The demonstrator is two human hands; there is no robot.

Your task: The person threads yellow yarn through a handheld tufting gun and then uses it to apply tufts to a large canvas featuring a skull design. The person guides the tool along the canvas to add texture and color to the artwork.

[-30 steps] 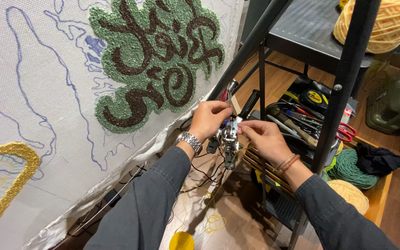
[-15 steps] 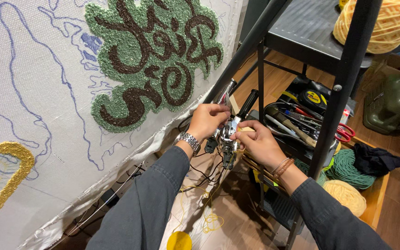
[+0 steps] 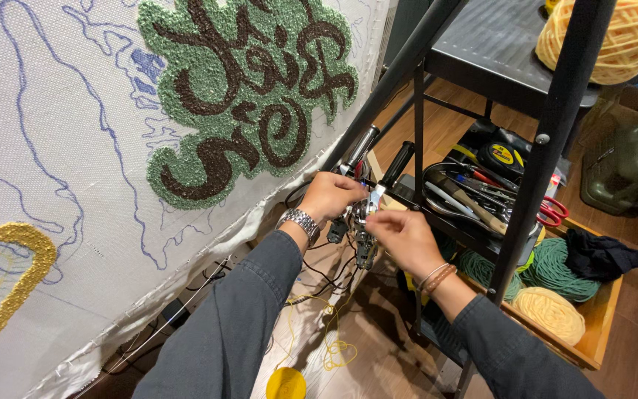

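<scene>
Between the stretched tufting cloth (image 3: 53, 148) and the black metal shelf frame (image 3: 555, 125), a tufting gun (image 3: 362, 222) is held at mid-height by both hands, which are brought close together over its metal head. The left hand (image 3: 331, 196), with a metal wristwatch (image 3: 302, 221) on the wrist, is closed around the upper part of the gun, just below its two black handles (image 3: 385, 159). The right hand (image 3: 400, 236), banded by thin bracelets (image 3: 436, 277), is pinched with thumb and forefinger at the front of the mechanism; whether a strand is caught between the fingertips cannot be told. Yellow yarn (image 3: 326, 332) is seen hanging loose below the gun and trailing down toward a yellow cone (image 3: 286, 384) on the wooden floor. The step in hand is judged to be threading or adjustment of the gun's head, not tufting, since the tool is held away from the cloth. A fine, steady pinch and a firm left-hand hold are called for next. A finished green and brown tufted patch (image 3: 245, 89) is seen on the cloth above. Hand tools fill the shelf tray (image 3: 474, 192), with red-handled scissors (image 3: 551, 213) at its edge, and green and cream yarn skeins (image 3: 548, 288) lie in a wooden box below.
</scene>
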